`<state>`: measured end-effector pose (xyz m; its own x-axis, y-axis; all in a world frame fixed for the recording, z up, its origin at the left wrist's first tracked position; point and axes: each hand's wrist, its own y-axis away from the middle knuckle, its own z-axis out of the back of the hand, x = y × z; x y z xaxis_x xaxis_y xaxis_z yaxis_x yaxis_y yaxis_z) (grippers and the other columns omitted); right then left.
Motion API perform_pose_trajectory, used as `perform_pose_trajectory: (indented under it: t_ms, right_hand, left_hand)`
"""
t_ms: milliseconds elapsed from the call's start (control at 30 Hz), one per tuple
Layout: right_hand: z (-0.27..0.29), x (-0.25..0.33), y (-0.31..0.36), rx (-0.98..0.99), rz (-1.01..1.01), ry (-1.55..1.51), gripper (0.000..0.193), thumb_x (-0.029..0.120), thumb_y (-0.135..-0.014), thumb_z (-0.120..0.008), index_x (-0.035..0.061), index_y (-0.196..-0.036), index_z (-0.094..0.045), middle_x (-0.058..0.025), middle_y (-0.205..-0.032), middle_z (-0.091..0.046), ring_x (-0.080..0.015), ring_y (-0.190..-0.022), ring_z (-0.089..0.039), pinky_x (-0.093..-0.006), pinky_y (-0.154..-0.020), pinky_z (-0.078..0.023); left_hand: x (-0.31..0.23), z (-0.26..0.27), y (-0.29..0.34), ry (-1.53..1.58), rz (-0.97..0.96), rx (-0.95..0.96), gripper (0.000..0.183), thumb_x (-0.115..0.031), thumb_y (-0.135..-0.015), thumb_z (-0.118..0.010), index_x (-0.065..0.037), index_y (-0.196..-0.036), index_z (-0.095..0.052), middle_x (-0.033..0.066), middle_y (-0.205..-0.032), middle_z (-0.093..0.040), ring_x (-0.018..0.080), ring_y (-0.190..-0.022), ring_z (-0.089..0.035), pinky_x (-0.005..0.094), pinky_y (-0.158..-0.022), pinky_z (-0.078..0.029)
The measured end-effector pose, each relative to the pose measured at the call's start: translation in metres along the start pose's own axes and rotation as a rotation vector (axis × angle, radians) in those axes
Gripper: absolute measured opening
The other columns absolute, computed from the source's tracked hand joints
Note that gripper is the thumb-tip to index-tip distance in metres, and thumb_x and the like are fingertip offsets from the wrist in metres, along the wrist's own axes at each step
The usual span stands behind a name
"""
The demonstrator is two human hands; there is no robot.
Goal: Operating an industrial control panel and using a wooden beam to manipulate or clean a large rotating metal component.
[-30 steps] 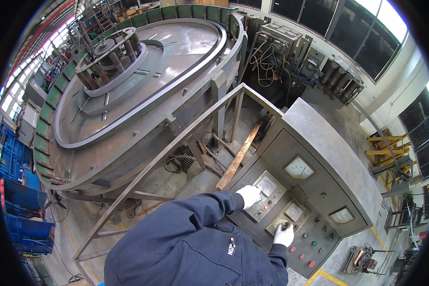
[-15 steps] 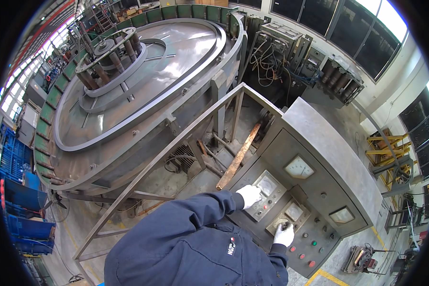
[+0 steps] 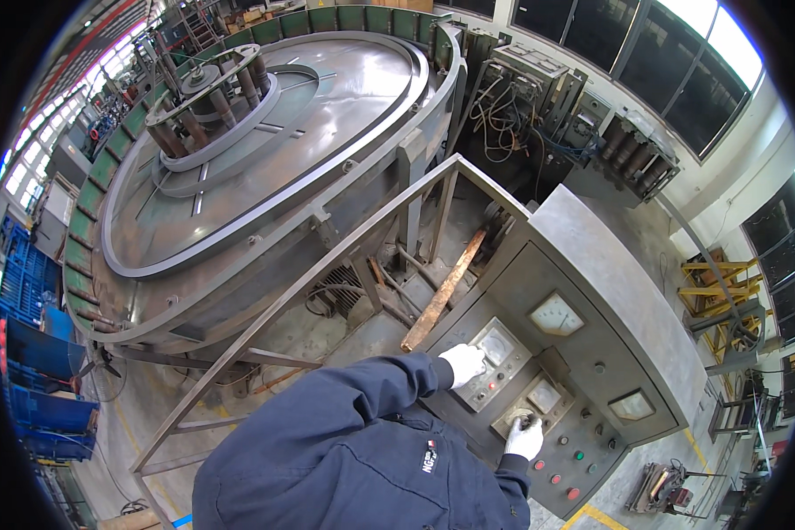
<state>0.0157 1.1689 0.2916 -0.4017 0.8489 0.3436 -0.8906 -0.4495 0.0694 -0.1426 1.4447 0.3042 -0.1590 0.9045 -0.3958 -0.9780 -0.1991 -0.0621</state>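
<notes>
My left hand (image 3: 462,365), in a white glove, has its fingers closed at the left edge of the upper control module (image 3: 496,347), beside its dial. Whatever they hold is hidden behind the glove. Lower down, my right hand (image 3: 525,439), also gloved, grips a dark knob (image 3: 523,420) on the second control module (image 3: 532,405). Both modules sit on the sloping face of a grey metal control cabinet (image 3: 576,375). Red and green push buttons (image 3: 556,478) lie to the right of my right hand. Beyond the cabinet is a large round metal turntable (image 3: 344,97) with slots and raised rings.
An angled metal rail (image 3: 318,274) runs between me and the turntable. A worn wooden bar (image 3: 443,291) leans beside the cabinet. Larger gauges (image 3: 556,314) are set in the cabinet's upper panel. A yellow frame (image 3: 723,287) stands at right, blue racks (image 3: 49,389) at left.
The turntable's slots have swung round clockwise as I see it. My view has shifted slightly. Both hands stay at the same places on the modules.
</notes>
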Motion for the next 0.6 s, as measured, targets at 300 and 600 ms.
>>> perform_pose_trajectory:
  t_ms: [300,600]
  right_hand:
    - [0.0009,0.0005,-0.0003,-0.002,0.004,-0.013,0.038,0.027,-0.09,-0.08,0.0075,-0.121,-0.071,-0.0178,-0.107,-0.078,-0.0359,-0.099,-0.076,-0.0457,-0.088,-0.059]
    - [-0.0027,-0.0025,0.0,-0.027,0.023,-0.021,0.036,0.027,-0.089,-0.08,0.007,-0.118,-0.071,-0.0175,-0.106,-0.078,-0.0359,-0.098,-0.076,-0.0453,-0.087,-0.059]
  left_hand:
    - [0.0018,-0.0037,-0.0017,0.007,0.008,0.011,0.016,-0.018,-0.095,-0.062,-0.01,-0.099,-0.076,0.0158,-0.102,-0.067,0.0348,-0.096,-0.07,0.0482,-0.081,-0.055]
    - [-0.0005,0.0006,-0.0009,0.01,0.012,0.011,0.015,-0.011,-0.087,-0.067,-0.01,-0.1,-0.074,0.0143,-0.099,-0.067,0.0341,-0.096,-0.069,0.0466,-0.081,-0.055]
